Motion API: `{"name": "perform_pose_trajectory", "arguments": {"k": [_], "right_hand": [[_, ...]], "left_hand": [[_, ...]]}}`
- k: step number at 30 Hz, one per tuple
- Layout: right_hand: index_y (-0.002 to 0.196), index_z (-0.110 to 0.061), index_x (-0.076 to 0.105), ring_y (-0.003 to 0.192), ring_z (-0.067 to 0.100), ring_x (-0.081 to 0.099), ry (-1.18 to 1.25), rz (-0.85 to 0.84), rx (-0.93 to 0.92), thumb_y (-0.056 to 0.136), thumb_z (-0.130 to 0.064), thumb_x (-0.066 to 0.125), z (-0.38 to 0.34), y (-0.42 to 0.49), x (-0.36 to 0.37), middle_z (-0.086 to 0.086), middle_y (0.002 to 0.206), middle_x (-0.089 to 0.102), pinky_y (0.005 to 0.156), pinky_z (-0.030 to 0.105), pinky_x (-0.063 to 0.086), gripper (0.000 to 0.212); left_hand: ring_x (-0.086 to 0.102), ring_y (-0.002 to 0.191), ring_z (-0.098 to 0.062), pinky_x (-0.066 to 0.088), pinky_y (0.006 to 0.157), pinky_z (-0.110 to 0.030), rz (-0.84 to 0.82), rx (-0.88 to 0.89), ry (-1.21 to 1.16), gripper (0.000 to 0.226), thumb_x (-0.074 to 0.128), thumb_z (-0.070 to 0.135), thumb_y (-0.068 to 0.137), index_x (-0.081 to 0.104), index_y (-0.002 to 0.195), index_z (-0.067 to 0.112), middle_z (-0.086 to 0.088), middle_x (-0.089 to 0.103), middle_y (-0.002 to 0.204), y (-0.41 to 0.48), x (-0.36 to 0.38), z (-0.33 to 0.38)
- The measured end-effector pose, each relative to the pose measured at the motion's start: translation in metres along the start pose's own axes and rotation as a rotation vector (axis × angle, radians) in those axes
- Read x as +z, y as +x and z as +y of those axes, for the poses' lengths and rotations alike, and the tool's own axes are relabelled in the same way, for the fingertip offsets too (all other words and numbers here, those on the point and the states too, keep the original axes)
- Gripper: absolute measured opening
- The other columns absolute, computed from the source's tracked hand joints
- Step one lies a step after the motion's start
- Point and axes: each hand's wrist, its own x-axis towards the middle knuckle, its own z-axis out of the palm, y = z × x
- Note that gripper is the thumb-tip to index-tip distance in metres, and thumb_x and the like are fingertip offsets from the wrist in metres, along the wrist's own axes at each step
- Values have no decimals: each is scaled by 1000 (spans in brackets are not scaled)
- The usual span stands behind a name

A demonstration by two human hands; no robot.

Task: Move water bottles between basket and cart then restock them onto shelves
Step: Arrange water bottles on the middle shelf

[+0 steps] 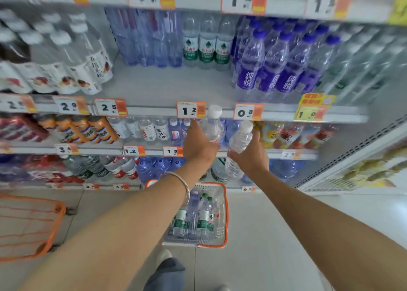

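Left hand [199, 147] wraps left bottle [212, 127], right hand [252, 156] wraps right bottle [239, 144]. Best: lift caps past shelf [167, 86] lip, stand both upright behind 1.2 tag [191, 109].

Left hand [199, 146] and right hand [251, 156] each grip a clear bottle, frame centre, by the shelf edge [154, 111]. Basket [225, 213] with bottles sits below on the floor.

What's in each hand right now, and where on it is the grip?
Each holds a white-capped water bottle. The left hand grips the upright bottle round its lower body; the right hand grips the tilted bottle round its middle.
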Motion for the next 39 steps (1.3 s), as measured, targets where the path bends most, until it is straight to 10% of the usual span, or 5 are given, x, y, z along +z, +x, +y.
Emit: {"name": "perform_pose_trajectory", "arguments": {"k": [24, 31, 39], "right_hand": [[139, -20, 30, 98, 27, 60, -16, 180, -466, 68, -49, 82, -206, 59, -253, 3, 115, 61, 78, 41, 54, 93], [140, -21, 32, 88, 17, 58, 2, 219, -479, 69, -48, 83, -236, 97, -273, -3, 114, 61, 58, 27, 41, 92], [148, -19, 28, 84, 7, 53, 65, 156, -513, 69, -43, 85, -262, 136, -308, 3, 117, 65, 88, 32, 47, 100]], "left_hand": [[57, 114, -27, 51, 89, -36, 187, 311, -4, 91, 91, 29, 59, 41, 133, 15, -3, 57, 127, 31, -190, 267], [57, 112, -24, 44, 80, -26, 137, 487, -75, 86, 91, 18, 62, 43, 133, 17, -1, 58, 126, 85, -203, 320], [57, 112, -24, 43, 83, -26, 149, 567, -149, 83, 94, 14, 55, 50, 126, 14, -4, 60, 120, 141, -186, 355]]}}
